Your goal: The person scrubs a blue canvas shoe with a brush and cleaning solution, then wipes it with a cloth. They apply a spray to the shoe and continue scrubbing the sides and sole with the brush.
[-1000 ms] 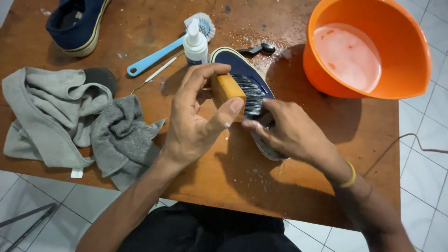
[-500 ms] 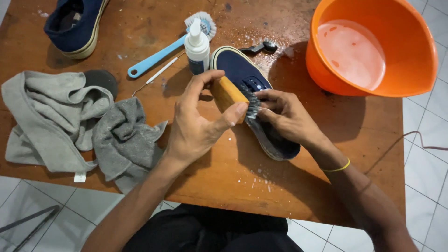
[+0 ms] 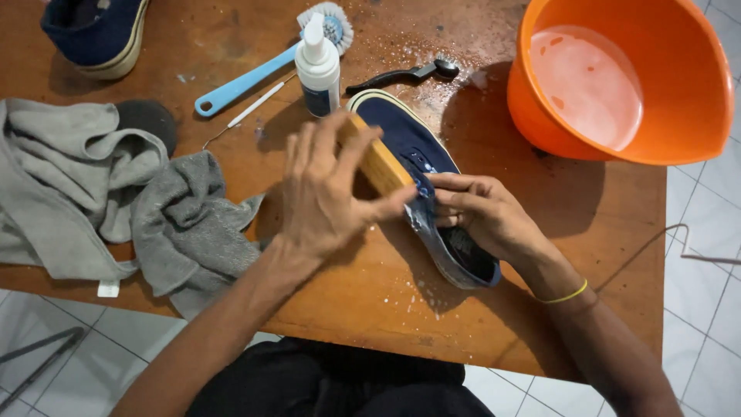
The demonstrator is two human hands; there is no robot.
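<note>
grey cloths (image 3: 116,193) lie bunched at the far left of the worktop (image 3: 347,309), within easy reach of my left hand. a second navy shoe (image 3: 96,31) sits at the top left corner, out of the way. next comes a blue-handled brush (image 3: 247,77) and a white pump bottle (image 3: 318,66) standing upright just behind the work. my left hand (image 3: 324,193) is clenched around a wooden scrubbing brush (image 3: 378,162), tilted so its bristles meet the navy shoe (image 3: 421,185) lying near the middle of the worktop. my right hand (image 3: 482,212) grips that shoe by its side and opening, pinning it so it cannot slide. an orange basin (image 3: 687,85) of cloudy water stands at the right.
</note>
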